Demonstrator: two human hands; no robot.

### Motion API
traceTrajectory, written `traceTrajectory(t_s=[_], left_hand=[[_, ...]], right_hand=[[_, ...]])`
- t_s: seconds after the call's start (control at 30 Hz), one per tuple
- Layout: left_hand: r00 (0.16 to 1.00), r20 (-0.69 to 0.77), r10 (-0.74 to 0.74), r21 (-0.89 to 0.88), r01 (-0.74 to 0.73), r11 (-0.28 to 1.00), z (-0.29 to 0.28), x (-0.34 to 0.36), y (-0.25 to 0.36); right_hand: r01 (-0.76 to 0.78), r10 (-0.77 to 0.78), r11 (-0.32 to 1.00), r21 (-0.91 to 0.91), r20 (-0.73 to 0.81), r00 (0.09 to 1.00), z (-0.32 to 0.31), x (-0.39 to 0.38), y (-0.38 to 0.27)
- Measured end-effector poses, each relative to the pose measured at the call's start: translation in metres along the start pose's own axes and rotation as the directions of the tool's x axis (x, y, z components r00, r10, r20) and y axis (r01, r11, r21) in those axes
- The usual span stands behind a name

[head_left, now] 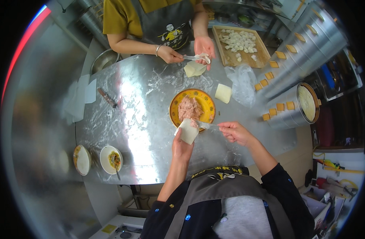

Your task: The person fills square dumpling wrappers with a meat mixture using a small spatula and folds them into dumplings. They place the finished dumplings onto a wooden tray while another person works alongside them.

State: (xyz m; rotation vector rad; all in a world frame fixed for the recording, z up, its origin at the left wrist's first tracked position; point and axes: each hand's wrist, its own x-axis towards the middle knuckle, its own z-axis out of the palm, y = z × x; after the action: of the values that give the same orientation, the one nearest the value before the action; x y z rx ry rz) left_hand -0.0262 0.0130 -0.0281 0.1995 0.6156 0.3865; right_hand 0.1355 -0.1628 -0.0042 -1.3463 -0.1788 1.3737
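My left hand [182,148] holds a pale square dough wrapper [188,134] at the near rim of a yellow patterned bowl [208,100]. Pink minced meat [189,107] is heaped in that bowl. In my right hand [235,133], the fingers are closed on the handle of a flat, translucent spatula [207,125]. Its tip rests over the wrapper, where a small dab of meat shows. Whether the wrapper is a single sheet or a stack, I cannot tell.
Across the steel table [150,103], a co-worker's hands [170,54] hold a similar spatula and wrapper. A wooden tray [263,59] of folded dumplings stands far right, beyond a plastic bag [242,85], wrappers [223,93] and steamers [284,107]. Two bowls [110,160] and a knife [107,97] lie left.
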Motion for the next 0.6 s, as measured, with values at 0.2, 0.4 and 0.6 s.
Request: traceTrajectory(t_s=[0.2, 0.4, 0.6], left_hand=[[0.997, 0.072, 0.015, -0.048, -0.012, 0.999, 0.021, 0.001, -0.007], [0.997, 0.072, 0.037, -0.062, -0.032, 0.998, 0.025, 0.002, -0.011], [0.998, 0.063, 0.013, -0.045, -0.010, 0.999, 0.017, 0.003, -0.007]], right_hand=[[0.353, -0.501, 0.777, -0.522, -0.172, 0.848, 0.041, -0.018, 0.018], [0.359, -0.704, 0.542, -0.760, -0.177, 0.687, 0.065, -0.023, 0.043], [0.373, -0.705, 0.436, -0.819, -0.054, 0.707, 0.064, -0.019, 0.048]])
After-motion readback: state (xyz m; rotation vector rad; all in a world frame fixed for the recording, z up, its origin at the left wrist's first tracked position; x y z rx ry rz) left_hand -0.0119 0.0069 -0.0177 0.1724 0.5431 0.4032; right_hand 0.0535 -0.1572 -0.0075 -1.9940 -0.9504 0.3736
